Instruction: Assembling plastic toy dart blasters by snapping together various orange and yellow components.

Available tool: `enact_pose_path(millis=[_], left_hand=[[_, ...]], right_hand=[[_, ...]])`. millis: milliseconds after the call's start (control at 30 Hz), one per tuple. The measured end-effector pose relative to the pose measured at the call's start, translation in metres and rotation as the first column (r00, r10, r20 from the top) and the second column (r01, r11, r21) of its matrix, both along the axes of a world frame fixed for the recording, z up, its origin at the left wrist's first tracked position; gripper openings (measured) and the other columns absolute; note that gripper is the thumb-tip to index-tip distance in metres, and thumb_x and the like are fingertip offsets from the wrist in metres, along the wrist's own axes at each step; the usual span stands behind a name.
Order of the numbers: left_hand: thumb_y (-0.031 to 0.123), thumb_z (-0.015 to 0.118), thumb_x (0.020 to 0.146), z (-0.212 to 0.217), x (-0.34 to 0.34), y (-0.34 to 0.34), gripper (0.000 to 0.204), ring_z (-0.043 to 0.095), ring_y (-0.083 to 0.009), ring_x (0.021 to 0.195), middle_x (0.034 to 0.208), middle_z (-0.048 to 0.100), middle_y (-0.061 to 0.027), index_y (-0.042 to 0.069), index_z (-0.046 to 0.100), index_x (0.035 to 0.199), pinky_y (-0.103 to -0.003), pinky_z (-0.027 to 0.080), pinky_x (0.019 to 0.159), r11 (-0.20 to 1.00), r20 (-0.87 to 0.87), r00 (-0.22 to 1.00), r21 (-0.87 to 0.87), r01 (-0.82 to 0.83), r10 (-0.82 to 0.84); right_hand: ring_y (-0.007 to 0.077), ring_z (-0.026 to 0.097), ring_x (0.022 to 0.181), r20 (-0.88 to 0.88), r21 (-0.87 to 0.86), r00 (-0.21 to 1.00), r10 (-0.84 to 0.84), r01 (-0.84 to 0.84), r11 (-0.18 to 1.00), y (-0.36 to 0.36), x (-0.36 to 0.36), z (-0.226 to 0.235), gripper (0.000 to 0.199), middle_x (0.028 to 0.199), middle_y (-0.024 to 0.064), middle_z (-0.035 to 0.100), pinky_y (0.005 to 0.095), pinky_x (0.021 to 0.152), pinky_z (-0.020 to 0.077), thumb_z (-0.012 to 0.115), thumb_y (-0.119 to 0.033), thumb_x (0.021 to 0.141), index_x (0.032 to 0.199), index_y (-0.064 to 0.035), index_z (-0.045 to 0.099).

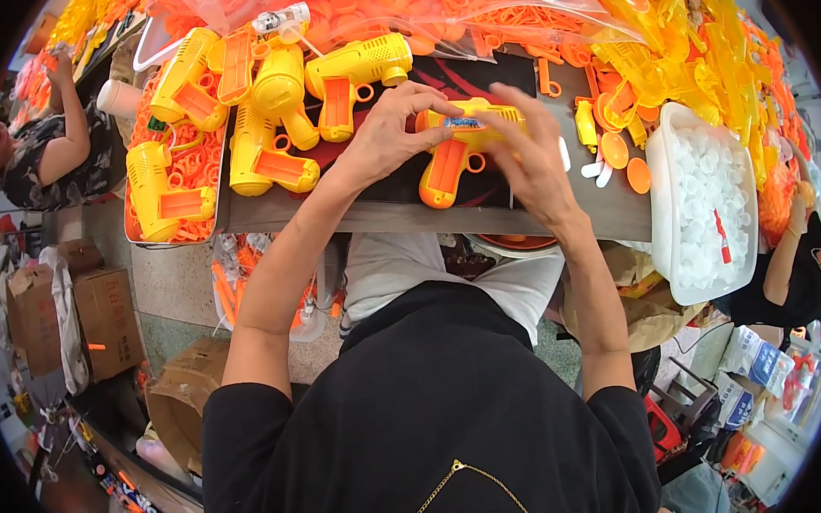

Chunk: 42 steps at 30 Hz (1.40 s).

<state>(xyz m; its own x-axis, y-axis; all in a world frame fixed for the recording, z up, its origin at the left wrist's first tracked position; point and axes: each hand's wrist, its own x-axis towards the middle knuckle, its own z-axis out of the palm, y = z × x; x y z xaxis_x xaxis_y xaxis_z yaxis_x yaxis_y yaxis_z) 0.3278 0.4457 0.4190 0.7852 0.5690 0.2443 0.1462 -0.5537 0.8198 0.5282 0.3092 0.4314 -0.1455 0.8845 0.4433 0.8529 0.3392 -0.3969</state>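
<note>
A yellow toy gun (pixel 442 174) with an orange handle compartment and a ring-shaped trigger lies on its side on the table's dark mat before me. My left hand (pixel 390 134) grips its rear end, thumb and fingers closed about the orange part. Blue-and-white printing shows on its body between my hands. Over the yellow barrel is my right hand (pixel 531 155), its fingers blurred by motion; whether they grip the toy I cannot tell. Several similar yellow toy guns (pixel 352 64) lie to the left, some on a tray of orange parts (pixel 199 156).
At the right edge stands a white bin (pixel 676 212) of clear plastic caps with a red pen on top. Orange discs (pixel 615 150) and a small yellow piece (pixel 587 125) lie beside it. Bags and heaps of orange parts (pixel 368 15) fill the back. Other people sit at both sides.
</note>
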Motion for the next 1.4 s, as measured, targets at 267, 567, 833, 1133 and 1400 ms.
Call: enact_pose_path(millis=[267, 567, 833, 1133, 1400], left_hand=[[0.002, 0.075, 0.079, -0.005, -0.002, -0.013, 0.032, 0.059, -0.0207, 0.094, 0.118, 0.065, -0.0053, 0.016, 0.077, 0.108, -0.034, 0.048, 0.086, 0.889, 0.126, 0.989, 0.441, -0.122, 0.073], [0.009, 0.073, 0.082, -0.006, 0.0, -0.013, 0.033, 0.058, -0.0248, 0.092, 0.114, 0.063, -0.0049, 0.02, 0.074, 0.113, -0.035, 0.051, 0.081, 0.838, 0.101, 0.994, 0.537, -0.098, 0.051], [0.009, 0.072, 0.083, -0.007, 0.0, -0.017, 0.037, 0.058, -0.0257, 0.093, 0.113, 0.061, -0.0049, 0.023, 0.073, 0.117, -0.035, 0.053, 0.078, 0.824, 0.077, 0.994, 0.557, -0.108, 0.079], [0.009, 0.073, 0.081, -0.011, 0.002, -0.023, 0.041, 0.057, -0.0246, 0.094, 0.112, 0.06, -0.0052, 0.024, 0.072, 0.119, -0.035, 0.053, 0.077, 0.821, 0.092, 0.987, 0.547, -0.161, 0.132], [0.012, 0.071, 0.085, -0.009, 0.0, -0.014, 0.036, 0.055, -0.0245, 0.094, 0.114, 0.059, -0.0052, 0.025, 0.073, 0.118, -0.038, 0.043, 0.086, 0.815, 0.075, 0.996, 0.574, -0.075, 0.038]], right_hand=[[0.0301, 0.05, 0.128, -0.074, 0.006, 0.994, -0.082, 0.082, 0.997, -0.002, 0.016, -0.011, 0.036, 0.136, 0.0083, 0.058, 0.0429, 0.109, 0.0352, 0.063, -0.01, 0.093, 0.128, -0.0145, 0.068], [0.0307, 0.05, 0.126, -0.186, 0.024, 0.982, -0.026, 0.031, 0.999, 0.0, 0.017, -0.017, 0.031, 0.132, 0.0096, 0.059, 0.0419, 0.108, 0.0371, 0.061, -0.008, 0.094, 0.124, -0.0111, 0.069], [0.0296, 0.048, 0.126, -0.34, -0.028, 0.94, -0.008, -0.001, 1.0, -0.001, 0.017, -0.017, 0.031, 0.133, 0.0091, 0.059, 0.0399, 0.109, 0.0354, 0.058, -0.01, 0.097, 0.126, -0.0082, 0.069], [0.0249, 0.048, 0.126, -0.488, -0.127, 0.871, -0.063, 0.001, 0.992, 0.005, 0.018, -0.011, 0.03, 0.13, 0.0095, 0.06, 0.0373, 0.109, 0.0356, 0.055, -0.024, 0.101, 0.12, -0.0056, 0.071], [0.0169, 0.052, 0.119, -0.674, -0.245, 0.719, -0.17, -0.001, 0.969, 0.011, 0.016, -0.013, 0.033, 0.123, 0.0068, 0.059, 0.0305, 0.101, 0.0432, 0.056, -0.028, 0.102, 0.111, -0.0019, 0.075]])
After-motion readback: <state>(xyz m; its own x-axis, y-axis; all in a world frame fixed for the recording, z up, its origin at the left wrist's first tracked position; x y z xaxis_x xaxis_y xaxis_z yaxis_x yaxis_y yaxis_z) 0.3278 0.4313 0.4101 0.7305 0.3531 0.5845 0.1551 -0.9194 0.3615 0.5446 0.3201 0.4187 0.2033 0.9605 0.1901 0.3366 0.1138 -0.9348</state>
